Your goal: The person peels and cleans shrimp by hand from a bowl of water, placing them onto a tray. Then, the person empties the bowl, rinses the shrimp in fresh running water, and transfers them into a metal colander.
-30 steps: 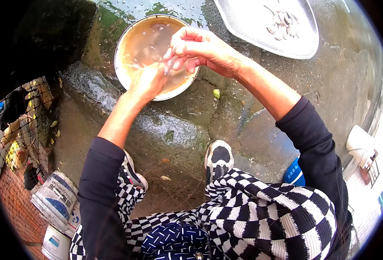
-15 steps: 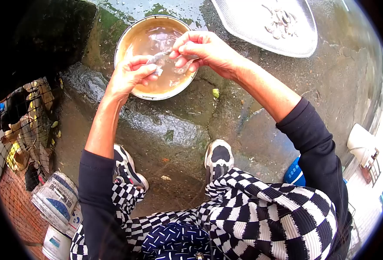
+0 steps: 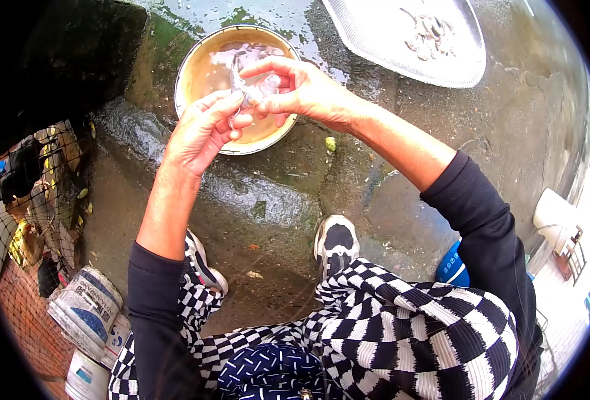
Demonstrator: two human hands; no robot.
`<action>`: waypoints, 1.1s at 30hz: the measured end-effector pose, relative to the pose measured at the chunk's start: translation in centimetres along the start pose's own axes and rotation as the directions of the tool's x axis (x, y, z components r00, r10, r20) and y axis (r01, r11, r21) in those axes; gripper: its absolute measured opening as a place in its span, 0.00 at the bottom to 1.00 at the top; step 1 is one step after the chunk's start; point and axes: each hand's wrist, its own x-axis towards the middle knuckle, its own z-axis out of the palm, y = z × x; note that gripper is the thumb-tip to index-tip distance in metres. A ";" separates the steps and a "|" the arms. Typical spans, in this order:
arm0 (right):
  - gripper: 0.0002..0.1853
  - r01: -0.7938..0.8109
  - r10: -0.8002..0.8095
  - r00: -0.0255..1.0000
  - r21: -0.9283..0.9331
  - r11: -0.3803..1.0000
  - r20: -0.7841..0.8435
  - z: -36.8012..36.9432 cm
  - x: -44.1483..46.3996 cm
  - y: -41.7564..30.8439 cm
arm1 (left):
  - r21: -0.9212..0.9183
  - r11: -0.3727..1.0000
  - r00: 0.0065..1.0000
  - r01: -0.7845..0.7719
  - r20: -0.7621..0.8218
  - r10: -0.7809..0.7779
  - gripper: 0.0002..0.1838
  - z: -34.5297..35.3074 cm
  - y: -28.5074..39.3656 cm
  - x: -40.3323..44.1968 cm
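Wet, patchy concrete (image 3: 508,147), some green growth, dark blurry edges. Far left: black netting (image 3: 31,280) over yellowish clutter, then a stained printed bucket (image 3: 85,310) with a white tub (image 3: 87,379) below it.

Next, the left hand (image 3: 205,133), over the near-left rim of the basin: thumb and index finger closed in a pinch, other fingers loosely curled, with a small pale-grey piece (image 3: 235,72) in the pinch. The piece stands roughly upright over the basin (image 3: 181,73), which has cloudy brownish water inside. Exact kind of piece unclear.

The right hand (image 3: 311,93) comes in from the other side, thumb and index finger spread in a curve, thumb tip near the left fingertips. Pale stuff shows between its fingers — can't tell whether gripped or just glare off the water.

Further right, upper area: white mesh tray (image 3: 368,43) on the ground, apart from the basin, small greyish pieces (image 3: 431,37) bunched on it. Lower right: blue container (image 3: 453,267) beside the dark sleeve; white bucket (image 3: 555,213) at the edge.

Risks, my guess: piece looks wet, so a light pinch could let it slip into murky water and get lost — or outside the rim, onto dirty ground. Squeezing hard could tear it. A wrist pressing the rim might tip the basin.
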 end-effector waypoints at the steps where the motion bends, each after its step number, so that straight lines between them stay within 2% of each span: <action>1: 0.24 0.000 0.000 1.000 0.000 1.000 -0.001 0.1 -0.1 -0.2 | 0.000 1.000 1.000 0.000 0.000 0.000 0.12 0.1 0.0 0.0; 3: 0.25 -0.075 0.075 0.997 0.017 0.997 0.023 0.3 -0.2 -0.7 | 0.025 1.000 1.000 -0.015 0.003 0.015 0.11 0.2 0.1 -0.1; 7: 0.23 -0.048 0.047 0.999 0.043 0.998 0.027 0.3 -0.1 -0.1 | 0.044 0.999 1.000 -0.006 -0.009 0.006 0.11 1.0 0.4 -0.5; 9: 0.19 -0.062 0.064 0.997 0.062 0.996 -0.032 0.3 -0.3 0.1 | 0.176 0.984 0.998 -0.029 -0.055 0.039 0.11 1.2 0.4 -0.6; 13: 0.15 -0.043 0.050 0.995 0.089 0.995 -0.085 -0.1 0.0 0.8 | 0.182 0.983 0.999 -0.036 -0.010 0.038 0.16 1.2 0.6 -1.0; 15: 0.12 -0.061 0.088 0.981 0.152 0.986 -0.174 -0.2 0.0 0.8 | -0.040 0.999 1.000 -0.016 -0.027 0.015 0.21 0.7 0.4 -1.1; 19: 0.11 -0.050 0.104 0.967 0.228 0.972 -0.233 -0.7 -0.2 0.5 | -0.072 0.997 0.999 0.013 0.049 -0.009 0.23 0.2 0.4 -1.3; 21: 0.10 -0.058 0.115 0.962 0.227 0.972 -0.246 -0.9 -0.3 0.6 | 0.005 0.997 0.997 -0.071 0.037 0.070 0.23 0.5 0.4 -1.4; 22: 0.09 -0.073 0.131 0.962 0.234 0.970 -0.241 -0.9 -0.3 0.6 | 0.005 0.998 0.997 -0.070 0.037 0.070 0.23 0.6 0.4 -1.4; 24: 0.09 -0.089 0.147 0.961 0.239 0.967 -0.236 -1.1 -0.3 0.7 | 0.135 0.987 0.996 -0.083 -0.002 0.084 0.22 0.7 0.4 -1.4; 30: 0.09 -0.058 0.120 0.965 0.258 0.964 -0.232 -1.3 -0.4 0.7 | 0.210 0.961 0.983 -0.180 0.018 0.181 0.19 0.7 0.2 -1.5; 33: 0.07 -0.082 0.114 0.970 0.153 0.985 -0.214 -1.2 -0.5 0.8 | 0.243 0.953 0.982 -0.182 -0.005 0.189 0.19 0.6 0.1 -1.5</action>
